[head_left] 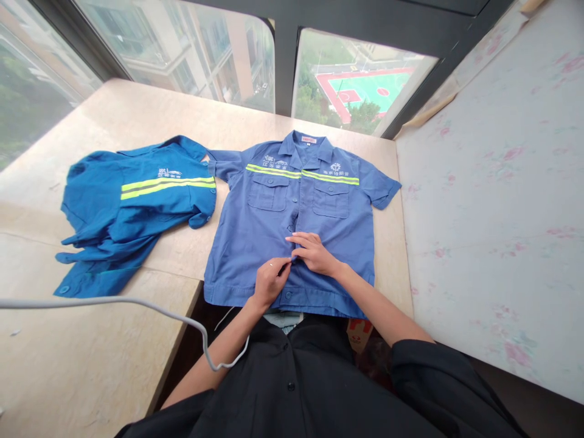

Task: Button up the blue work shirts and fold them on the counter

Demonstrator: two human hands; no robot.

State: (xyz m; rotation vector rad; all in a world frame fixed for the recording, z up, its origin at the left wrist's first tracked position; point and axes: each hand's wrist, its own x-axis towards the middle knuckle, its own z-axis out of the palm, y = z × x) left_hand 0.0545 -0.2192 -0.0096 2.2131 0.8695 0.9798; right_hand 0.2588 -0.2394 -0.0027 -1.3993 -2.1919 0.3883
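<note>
A blue short-sleeved work shirt [269,243] lies spread face up in front of me, collar away from me. Yellow reflective strips cross its chest above two flap pockets. My left hand [272,278] pinches the front placket low down, above the bottom button [288,295]. Close by on the right, my right hand [314,252] has its thumb and fingers at the same placket edge, with some fingers stretched over the cloth. The button under the fingertips is hidden. Above the hands the placket gapes slightly near one button [291,229].
A second, darker blue work garment [137,194] lies crumpled to the left, near the shirt's sleeve. A white cable [137,299] runs across the lower left. Windows [182,55] border the far side; a flowered panel [497,231] stands at right.
</note>
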